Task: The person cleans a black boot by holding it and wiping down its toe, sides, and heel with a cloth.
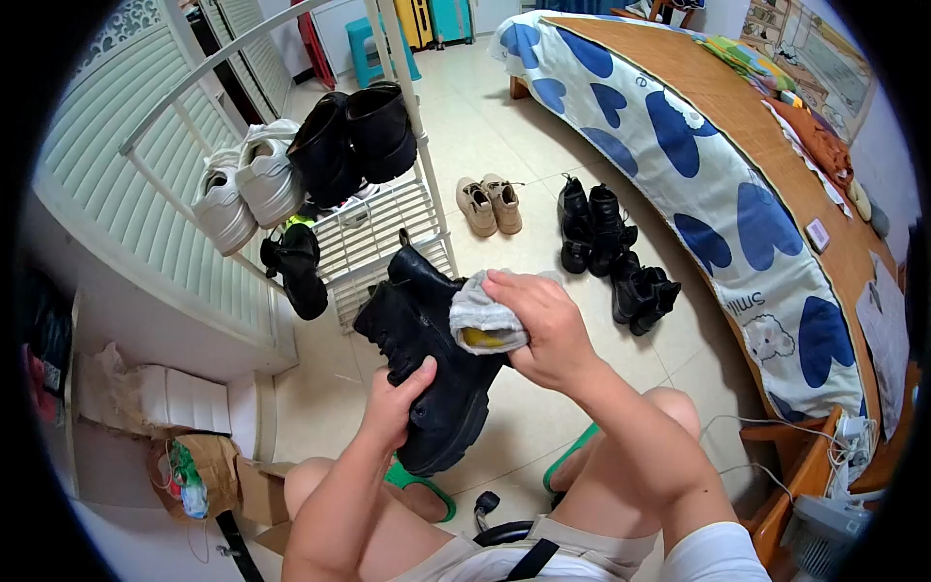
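Left hand [400,400]: fingers hidden behind the black boot [436,373], only thumb side shows. Right hand [548,325]: fingertips out of sight behind the grey cloth [475,308]. Yellow patch [482,338] in the cloth's fold: mostly covered, can't tell what it is. Shoe rack [373,233]: top cut by the frame edge, lower part partly behind the boot. Green slippers [570,458]: partly hidden by legs and feet. White box [818,236] on the bed [630,126]: print too small to read. Fan [824,529]: cropped by dark lens border.
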Demonstrator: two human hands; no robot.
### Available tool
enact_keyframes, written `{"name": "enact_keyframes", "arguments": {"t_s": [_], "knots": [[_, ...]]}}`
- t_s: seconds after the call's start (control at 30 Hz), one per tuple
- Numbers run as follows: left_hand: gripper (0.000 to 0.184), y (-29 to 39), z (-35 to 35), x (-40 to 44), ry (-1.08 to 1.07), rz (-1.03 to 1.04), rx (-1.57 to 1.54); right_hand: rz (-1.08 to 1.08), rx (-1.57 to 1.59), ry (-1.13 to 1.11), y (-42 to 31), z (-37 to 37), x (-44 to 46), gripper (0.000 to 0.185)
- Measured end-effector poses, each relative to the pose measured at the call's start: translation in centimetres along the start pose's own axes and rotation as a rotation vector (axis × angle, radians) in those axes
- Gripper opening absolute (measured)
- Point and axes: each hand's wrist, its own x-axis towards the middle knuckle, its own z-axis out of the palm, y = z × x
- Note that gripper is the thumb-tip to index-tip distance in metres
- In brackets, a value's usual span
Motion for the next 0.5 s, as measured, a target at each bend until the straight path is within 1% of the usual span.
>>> {"name": "enact_keyframes", "arguments": {"t_s": [0.07, 0.2, 0.27, 0.33, 0.37, 0.4, 0.5], "knots": [[0.039, 0.0, 0.0, -0.4, 0.018, 0.027, 0.003, -0.082, -0.12, -0.043, -0.2, 0.2, -0.3, 0.05], [0.037, -0.2, 0.2, -0.6, 0.041, 0.068, 0.015, -0.094, -0.166, -0.065, -0.1, 0.6, -0.9, 0.05], [0.034, -0.2, 0.3, -0.6, 0.049, 0.055, 0.006, -0.115, -0.237, -0.079, -0.3, 1.0, -1.2, 0.051], [0.032, -0.4, 0.2, -0.5, 0.056, 0.044, -0.001, -0.138, -0.24, -0.092, -0.6, 1.4, -1.3, 0.051], [0.029, -0.7, 0.1, -0.1, 0.07, 0.044, -0.059, -0.162, -0.245, -0.102, -0.8, 1.6, -1.5, 0.051], [0.026, -0.9, 0.1, 0.2, 0.083, 0.045, -0.117, -0.211, -0.259, -0.167, -1.1, 2.0, -1.7, 0.052], [0.022, -1.0, 0.0, 0.7, 0.094, 0.098, -0.108, -0.2, -0.106, -0.228, -2.6, 2.9, -2.4, 0.054]]}}
